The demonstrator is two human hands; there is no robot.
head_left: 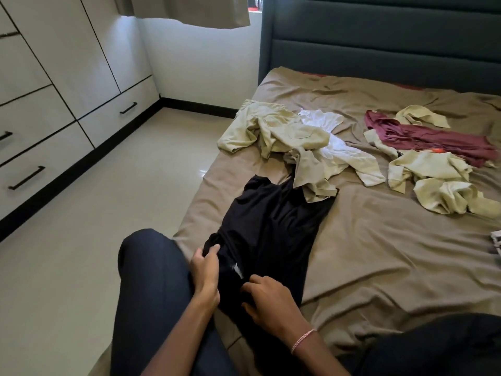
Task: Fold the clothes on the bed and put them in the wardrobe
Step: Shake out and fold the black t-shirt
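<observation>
one garment is in work and none looks finished: the black garment [271,229] lies spread and unfolded on the bed [379,253], in the lower centre of the frame, near the bed's left edge. its long axis runs from the hands at lower centre up the frame toward the middle, leaning slightly right. a small white label shows at the near end between the hands, so the neck or waist opening probably points toward the person; this cannot be confirmed. the far end touches, and is partly covered by, a beige shirt [271,131]. the left hand [206,270] pinches a bunch of the black cloth at its left near corner, between thumb and fingers. the right hand [268,299] rests on the near end just beside it, fingers curled into the fabric. judged state: first fold not yet made. further up the frame, a white garment [325,123] lies tangled with the beige shirt; to the right, well apart, a maroon garment [433,139] lies among more beige pieces [433,169]. all are loose and crumpled. the wardrobe [54,77], at upper left, has every visible door and drawer closed. remaining: fold each item, then stow all.
</observation>
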